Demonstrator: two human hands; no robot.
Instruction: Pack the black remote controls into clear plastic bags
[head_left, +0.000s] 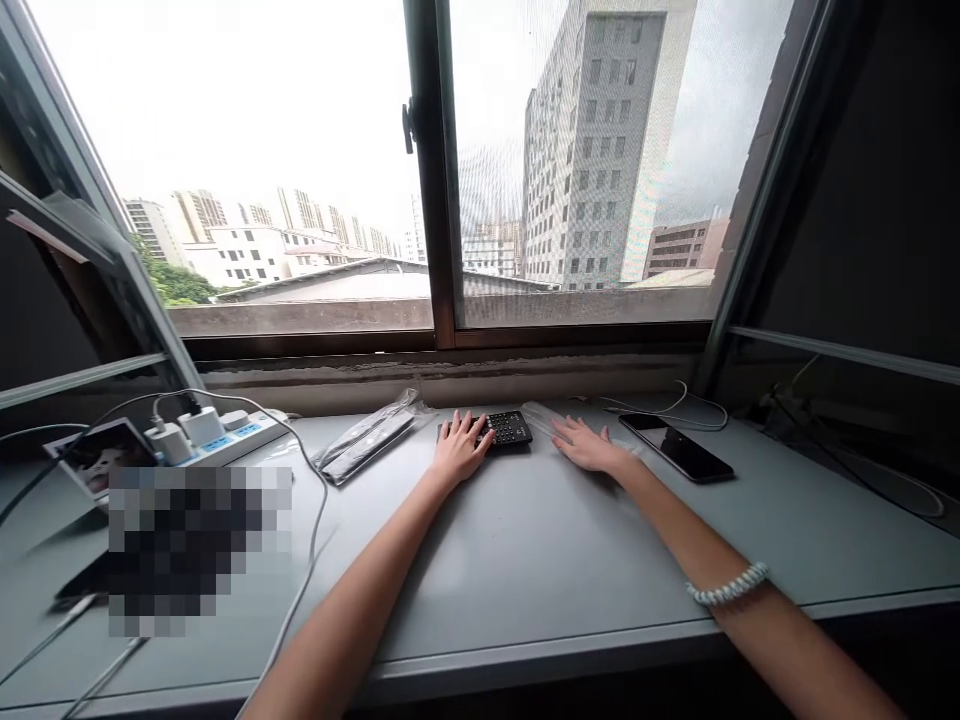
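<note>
My left hand (463, 447) lies with its fingers spread over the left part of a black device with rows of small keys (511, 428), which looks like a calculator. Part of the device is hidden under that hand. To the right, my right hand (586, 443) is stretched out flat, resting on or just over a clear plastic wrapper (538, 410). A black smartphone (675, 447) lies to the right of my right hand. Left of my left hand is a dark flat item in a clear plastic sleeve (369, 445).
A white power strip (259, 430) with plugged-in adapters and a propped picture (105, 455) stand at the left. A pale cable (316, 530) crosses the grey desk (510, 590). A blurred dark object (187, 550) lies front left. A window (300, 120) rises behind.
</note>
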